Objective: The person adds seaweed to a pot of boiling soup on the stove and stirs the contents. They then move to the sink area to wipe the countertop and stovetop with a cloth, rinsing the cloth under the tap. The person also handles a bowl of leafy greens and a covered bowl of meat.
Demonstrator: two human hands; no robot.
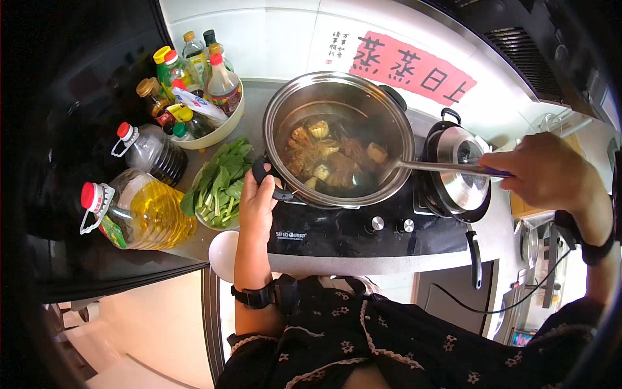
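Observation:
A deep stainless steel pot (291,97) stands on the black gas cooktop (335,233). Inside it, corn pieces (319,129) and brown chunks that look like meat (346,170) lie in dark broth. My left hand (257,199) grips the pot's black side handle (262,170). With my right hand (544,172) I hold the shaft of a long metal ladle or spatula (437,167), level above the pot's right rim. Its working end dips into the broth and is hidden there. Faint steam blurs the right part of the pot.
Left of the pot are leafy greens (221,182) in a bowl, an oil jug (150,209), a dark liquid jug (155,150) and a basin (214,141) of bottles. A lidded wok (457,170) sits to the right, its handle (475,262) jutting past the counter edge. A white bowl (224,253) is near my left forearm.

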